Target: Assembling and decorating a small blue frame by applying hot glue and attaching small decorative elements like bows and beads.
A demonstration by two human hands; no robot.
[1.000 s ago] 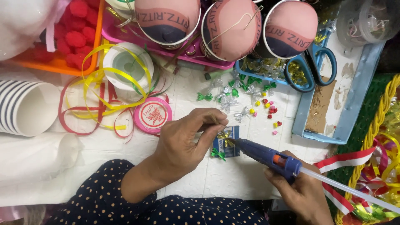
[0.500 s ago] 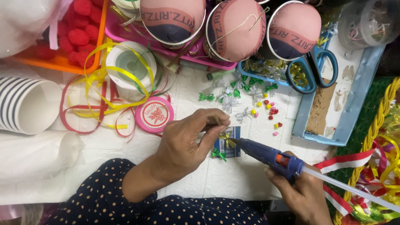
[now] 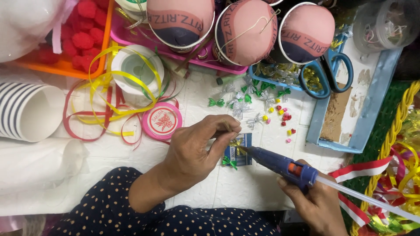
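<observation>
My left hand (image 3: 197, 146) pinches a small gold ribbon bow (image 3: 236, 142) between thumb and fingertips, over a small blue card (image 3: 239, 150) lying on the white surface. A green bow (image 3: 229, 162) sits on the card's lower edge. My right hand (image 3: 317, 203) grips a blue glue gun (image 3: 280, 164) with an orange trigger. Its nozzle touches the gold bow, and a clear glue stick (image 3: 367, 199) juts out behind it to the right.
Small silver and green bows (image 3: 245, 98) and tiny coloured bits (image 3: 282, 118) lie scattered beyond the card. A pink ribbon spool (image 3: 162, 121), loose red and yellow ribbon (image 3: 103, 105), stacked striped cups (image 3: 24, 111), blue scissors (image 3: 330, 74), a blue tray (image 3: 372, 94) and three pink round pieces (image 3: 245, 30) surround the spot.
Both hands stay almost still. The glue gun's nozzle has edged slightly closer to the bow held at my left fingertips.
</observation>
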